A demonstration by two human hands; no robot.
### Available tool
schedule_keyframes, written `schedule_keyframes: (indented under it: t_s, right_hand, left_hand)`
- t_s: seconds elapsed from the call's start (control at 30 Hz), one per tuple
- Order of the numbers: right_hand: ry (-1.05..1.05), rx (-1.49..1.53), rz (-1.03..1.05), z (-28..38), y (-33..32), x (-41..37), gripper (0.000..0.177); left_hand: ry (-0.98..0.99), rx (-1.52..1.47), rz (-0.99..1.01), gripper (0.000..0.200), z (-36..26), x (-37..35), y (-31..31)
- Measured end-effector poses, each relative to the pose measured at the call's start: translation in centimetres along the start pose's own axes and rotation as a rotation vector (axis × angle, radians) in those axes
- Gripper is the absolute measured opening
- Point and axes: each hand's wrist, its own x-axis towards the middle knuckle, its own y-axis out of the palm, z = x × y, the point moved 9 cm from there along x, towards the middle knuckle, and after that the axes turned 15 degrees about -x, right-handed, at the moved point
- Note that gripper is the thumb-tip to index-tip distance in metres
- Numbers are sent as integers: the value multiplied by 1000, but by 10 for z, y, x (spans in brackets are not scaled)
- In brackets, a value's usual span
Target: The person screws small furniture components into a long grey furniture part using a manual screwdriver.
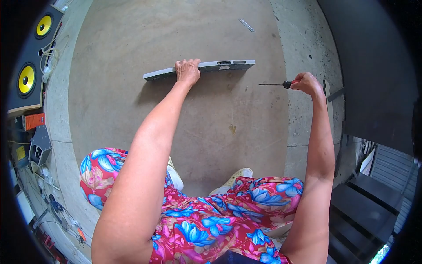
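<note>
A broad brown board (pixel 132 88) lies flat on the concrete floor (pixel 303 39) — on it stands a long grey bar (pixel 220 67), and well beyond it a small metal strip (pixel 246 25).

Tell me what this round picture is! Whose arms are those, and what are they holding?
The camera sits on a person's head and looks down, so you see their own arms and flowery clothes. No machine here, just bare hands. The left hand grips a long grey bar resting on the flat brown board. The right hand holds a thin screwdriver with a red and black handle. A black speaker box with yellow cones stands at the left edge.
</note>
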Motion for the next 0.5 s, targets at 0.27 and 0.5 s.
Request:
schedule_keyframes:
  t_s: [0.27, 0.5]
  right_hand:
    - [-178, 351, 120, 7, -3, -6, 30]
    - [-311, 452, -38, 47, -78, -64, 34]
  left_hand:
    - [11, -28, -40, 26, 4, 0, 4]
    - [3, -32, -16, 24, 5, 2, 5]
